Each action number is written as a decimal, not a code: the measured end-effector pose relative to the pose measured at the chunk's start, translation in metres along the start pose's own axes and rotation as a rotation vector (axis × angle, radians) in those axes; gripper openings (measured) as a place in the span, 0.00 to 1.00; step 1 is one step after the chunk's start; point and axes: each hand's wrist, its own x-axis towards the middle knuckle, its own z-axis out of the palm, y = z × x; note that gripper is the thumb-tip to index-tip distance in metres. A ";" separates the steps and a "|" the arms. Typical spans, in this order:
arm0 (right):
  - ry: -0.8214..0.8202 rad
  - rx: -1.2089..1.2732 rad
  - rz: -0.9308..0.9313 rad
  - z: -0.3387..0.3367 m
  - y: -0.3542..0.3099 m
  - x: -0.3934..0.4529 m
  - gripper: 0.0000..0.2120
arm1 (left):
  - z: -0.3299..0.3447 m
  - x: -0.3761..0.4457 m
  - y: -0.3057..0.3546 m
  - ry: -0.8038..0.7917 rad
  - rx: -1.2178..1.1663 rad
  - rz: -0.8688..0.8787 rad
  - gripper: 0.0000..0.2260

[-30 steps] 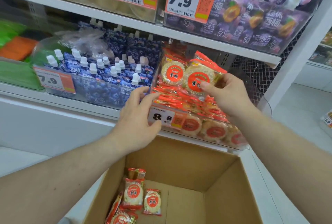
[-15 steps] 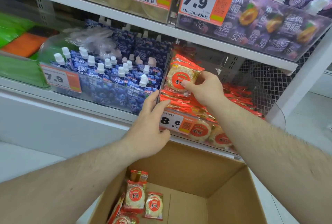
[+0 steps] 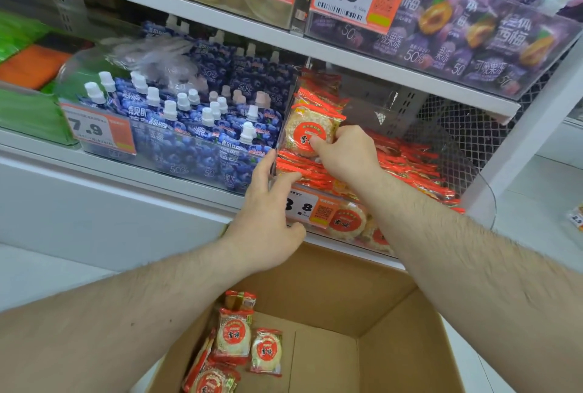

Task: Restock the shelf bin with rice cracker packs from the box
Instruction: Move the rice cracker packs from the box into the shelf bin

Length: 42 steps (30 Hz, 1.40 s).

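Note:
A clear shelf bin [image 3: 478, 178] on the middle shelf holds rows of orange-edged rice cracker packs [image 3: 407, 165]. My right hand [image 3: 345, 156] grips an upright rice cracker pack [image 3: 304, 127] with a round orange label, at the bin's left end. My left hand [image 3: 268, 219] rests with straight fingers on the bin's front left corner, beside its 8.8 price tag [image 3: 310, 209]. Below, an open cardboard box [image 3: 407, 339] holds several loose cracker packs [image 3: 235, 332] in its left corner.
A bin of blue spouted jelly pouches [image 3: 189, 127] stands directly left of the cracker bin. Purple jelly pouches [image 3: 479, 36] fill the shelf above. Green and orange packs [image 3: 25, 77] lie at far left. A wire mesh panel [image 3: 457, 127] backs the shelf at right.
My right hand moved the held pack leftward and down toward the bin's left end. My left hand stayed at the bin's front corner. The view shifted closer to the shelf.

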 end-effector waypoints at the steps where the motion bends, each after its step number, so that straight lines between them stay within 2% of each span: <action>1: -0.005 -0.004 0.011 0.000 -0.002 -0.002 0.17 | 0.000 0.000 0.001 0.002 0.000 -0.012 0.33; 5: -0.014 0.023 0.068 0.000 -0.009 -0.010 0.17 | 0.001 -0.002 0.010 0.088 0.052 -0.024 0.30; 9: -0.021 0.136 0.119 0.001 -0.005 -0.012 0.28 | 0.000 -0.009 0.012 0.220 0.166 0.071 0.24; 13: -0.021 0.142 0.141 -0.005 -0.001 -0.021 0.35 | -0.003 -0.013 0.011 0.164 0.142 0.148 0.20; 17: -0.018 0.090 0.147 -0.007 0.008 -0.026 0.37 | -0.003 -0.017 0.014 0.093 0.130 0.139 0.18; 23: 0.016 0.072 0.160 -0.010 0.011 -0.030 0.41 | -0.001 -0.017 0.018 0.071 0.120 0.118 0.18; 25: 0.055 0.102 0.127 -0.011 0.010 -0.031 0.42 | -0.001 -0.016 0.016 0.109 0.145 0.130 0.20; 27: 0.136 0.261 0.088 -0.018 0.008 -0.031 0.38 | -0.002 -0.014 0.013 0.184 0.185 0.141 0.23; 29: 0.210 0.527 0.153 -0.030 0.002 -0.024 0.27 | -0.006 -0.010 0.013 0.193 0.191 0.094 0.27; 30: 0.201 0.637 0.220 -0.036 0.000 -0.017 0.21 | -0.007 -0.009 0.013 0.164 0.196 0.064 0.29; 32: 0.077 0.709 0.323 -0.039 -0.003 -0.004 0.11 | -0.007 -0.009 0.012 0.093 0.234 0.029 0.33; 33: 0.023 0.707 0.325 -0.038 -0.002 0.000 0.07 | -0.007 -0.009 0.010 0.062 0.253 0.026 0.34; 35: 0.022 0.610 0.226 -0.034 0.000 0.007 0.03 | -0.005 -0.009 0.009 0.024 0.268 0.028 0.35; 39: 0.118 0.216 -0.076 -0.040 -0.006 0.015 0.10 | -0.006 -0.008 0.010 0.019 0.266 0.033 0.36; 42: 0.072 0.088 -0.147 -0.037 -0.008 0.020 0.16 | -0.006 -0.008 0.009 0.012 0.272 0.034 0.36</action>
